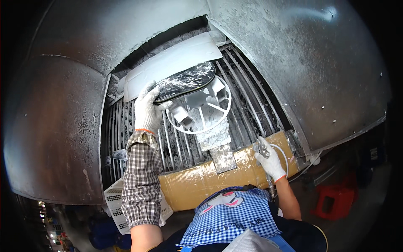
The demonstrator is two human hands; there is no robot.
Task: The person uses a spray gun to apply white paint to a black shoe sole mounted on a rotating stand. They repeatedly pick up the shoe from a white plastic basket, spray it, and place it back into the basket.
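Observation:
My left hand (pixel 147 110), in a white knitted glove, is closed on the left end of a long black oval piece (pixel 184 83) with rounded ends. Clear, wrinkled film seems to cover its glossy face. Beneath it stands a white spoked wheel-shaped stand (pixel 203 117) with blocky white supports. A coated post and metal plate (pixel 223 158) run from the stand toward me. Lower right, my gloved right hand (pixel 270 161) is wrapped round a metal spray gun (pixel 262 150) with a pale hose. The gun is apart from the black piece.
Metal bars form a grate (pixel 247 98) under the stand. A white board (pixel 172 63) lies behind the black piece. Metal walls (pixel 294 67) rise on both sides. Brown cardboard (pixel 189 187) covers the near edge, beside a white plastic basket (pixel 115 201). A red stool (pixel 336 199) stands lower right.

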